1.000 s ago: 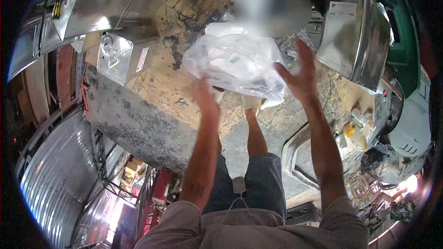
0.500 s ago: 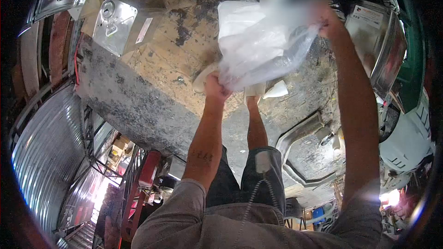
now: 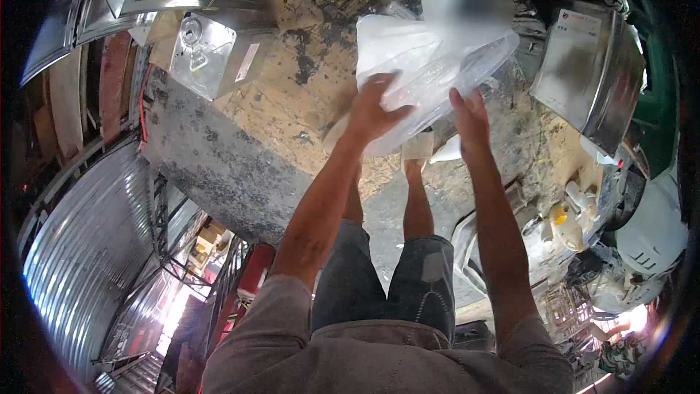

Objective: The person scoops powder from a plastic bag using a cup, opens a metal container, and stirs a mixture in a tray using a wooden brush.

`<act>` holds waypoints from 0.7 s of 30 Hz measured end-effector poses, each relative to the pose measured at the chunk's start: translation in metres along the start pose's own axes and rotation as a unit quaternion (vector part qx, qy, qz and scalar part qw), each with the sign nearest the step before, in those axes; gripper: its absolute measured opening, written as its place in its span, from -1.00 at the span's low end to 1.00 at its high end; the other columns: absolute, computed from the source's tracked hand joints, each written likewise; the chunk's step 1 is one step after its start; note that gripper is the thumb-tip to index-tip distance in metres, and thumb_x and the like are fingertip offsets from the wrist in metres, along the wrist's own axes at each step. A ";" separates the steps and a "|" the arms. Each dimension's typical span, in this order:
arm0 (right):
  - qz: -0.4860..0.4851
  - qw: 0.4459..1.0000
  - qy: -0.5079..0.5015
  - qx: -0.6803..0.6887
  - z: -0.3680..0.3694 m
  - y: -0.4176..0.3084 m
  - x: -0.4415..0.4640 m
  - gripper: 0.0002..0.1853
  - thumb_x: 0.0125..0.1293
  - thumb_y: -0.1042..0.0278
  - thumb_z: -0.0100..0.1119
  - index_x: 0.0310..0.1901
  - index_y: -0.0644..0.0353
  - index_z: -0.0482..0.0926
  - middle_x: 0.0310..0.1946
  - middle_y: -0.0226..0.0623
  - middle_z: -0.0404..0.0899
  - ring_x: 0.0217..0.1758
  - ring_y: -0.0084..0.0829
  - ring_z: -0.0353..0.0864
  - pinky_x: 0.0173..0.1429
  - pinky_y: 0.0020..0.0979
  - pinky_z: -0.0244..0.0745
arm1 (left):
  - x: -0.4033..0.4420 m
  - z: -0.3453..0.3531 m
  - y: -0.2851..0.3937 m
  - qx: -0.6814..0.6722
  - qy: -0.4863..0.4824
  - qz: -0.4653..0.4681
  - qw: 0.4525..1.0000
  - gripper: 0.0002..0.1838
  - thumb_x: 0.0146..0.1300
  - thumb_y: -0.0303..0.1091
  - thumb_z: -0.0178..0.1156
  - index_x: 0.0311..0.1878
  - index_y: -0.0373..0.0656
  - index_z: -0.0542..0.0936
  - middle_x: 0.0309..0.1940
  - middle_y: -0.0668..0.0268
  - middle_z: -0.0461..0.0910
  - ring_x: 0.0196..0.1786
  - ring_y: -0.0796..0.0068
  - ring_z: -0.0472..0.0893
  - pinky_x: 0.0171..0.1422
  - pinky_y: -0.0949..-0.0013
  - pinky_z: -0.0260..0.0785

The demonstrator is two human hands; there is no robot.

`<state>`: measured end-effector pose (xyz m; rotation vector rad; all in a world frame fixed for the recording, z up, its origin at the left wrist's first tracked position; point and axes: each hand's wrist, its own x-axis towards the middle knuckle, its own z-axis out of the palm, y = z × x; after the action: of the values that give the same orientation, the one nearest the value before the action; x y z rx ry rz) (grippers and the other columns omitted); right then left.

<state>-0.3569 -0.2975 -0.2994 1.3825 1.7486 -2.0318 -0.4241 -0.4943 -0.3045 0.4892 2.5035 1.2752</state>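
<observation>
A white and clear plastic bag or sheet point(image 3: 415, 55) lies spread in front of my feet in the head view; what is under or inside it I cannot make out. My left hand point(image 3: 373, 111) is at its left side, thumb and fingers spread apart. Near its lower right edge is my right hand point(image 3: 471, 118), fingers apart and pointing away from me. Neither hand grips the plastic; whether the left one touches it I cannot tell. A blurred patch hides the upper right part.
Flattened, stained cardboard point(image 3: 284, 95) covers part of the floor. Boxy sheet-metal pieces stand around: a panel with a round fitting point(image 3: 204, 55) at left, a box with a label point(image 3: 576, 66) at right. A metal frame point(image 3: 470, 248) and white bottles point(image 3: 565, 226) lie at lower right.
Both hands have let go of the plastic. It has dropped from being stretched between them and lies flatter. My right hand has come down and left; my left hand has moved up and right.
</observation>
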 end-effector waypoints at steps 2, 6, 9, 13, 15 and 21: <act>0.033 0.993 0.027 0.113 0.021 0.020 0.015 -0.41 0.15 0.14 0.24 0.13 0.32 0.34 -0.12 -0.19 0.52 -0.07 -0.43 0.52 -0.05 -0.39 0.42 | 0.010 0.038 -0.016 -0.058 -0.144 -0.060 0.986 -0.59 0.08 -0.23 0.25 -0.02 -0.21 0.53 -0.12 0.12 0.53 0.03 0.26 0.51 0.14 0.25 0.31; -0.100 0.994 0.030 0.019 0.000 0.066 0.088 -0.65 0.17 0.24 0.17 -0.07 0.27 0.49 -0.37 -0.31 0.52 -0.37 -0.47 0.51 -0.28 -0.42 0.44 | 0.042 0.042 -0.045 -0.495 -0.195 -0.328 0.781 -0.77 0.20 -0.31 0.10 -0.20 -0.28 0.56 -0.32 0.13 0.58 -0.27 0.25 0.60 -0.10 0.25 0.47; 0.027 0.983 -0.155 0.091 -0.066 0.064 0.112 -0.83 0.25 0.31 -0.01 -0.25 0.19 0.50 -0.56 -0.40 0.44 -0.55 -0.46 0.45 -0.51 -0.44 0.40 | 0.060 0.014 -0.069 -0.488 -0.073 -0.400 0.772 -0.76 0.20 -0.32 0.02 -0.26 -0.32 0.54 -0.50 0.20 0.52 -0.55 0.38 0.52 -0.46 0.34 0.45; 0.191 0.904 -0.179 0.337 -0.153 0.067 0.128 -0.63 0.26 0.18 -0.08 -0.01 0.23 0.46 -0.24 -0.23 0.51 -0.27 -0.40 0.53 -0.22 -0.47 0.47 | 0.079 -0.025 -0.134 -0.696 -0.067 -0.372 0.610 -0.55 0.24 -0.17 -0.19 -0.08 -0.41 0.45 -0.31 0.11 0.54 -0.31 0.29 0.57 -0.29 0.31 0.50; 0.159 0.946 -0.037 0.279 -0.147 0.034 0.092 -0.55 0.26 0.11 -0.07 0.09 0.21 0.41 -0.10 -0.15 0.50 -0.14 -0.34 0.54 -0.08 -0.41 0.49 | 0.074 -0.033 -0.115 -0.579 -0.070 -0.244 0.775 -0.53 0.24 -0.15 -0.15 -0.01 -0.39 0.43 -0.17 0.09 0.51 -0.18 0.27 0.55 -0.19 0.29 0.48; -0.292 0.854 0.028 -0.430 -0.087 -0.042 0.039 -0.21 0.05 0.07 0.28 0.29 0.15 0.18 0.22 -0.01 0.22 0.28 -0.07 0.19 0.32 -0.10 0.11 | -0.019 -0.033 -0.084 -0.294 0.041 -0.337 0.894 -0.33 0.30 0.07 -0.05 0.39 0.05 0.04 0.30 0.31 0.17 0.27 0.28 0.25 0.31 0.08 0.07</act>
<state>-0.3579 -0.1943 -0.2884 0.6546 2.8179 -1.0154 -0.4342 -0.5725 -0.3527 -0.5361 1.8903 1.6229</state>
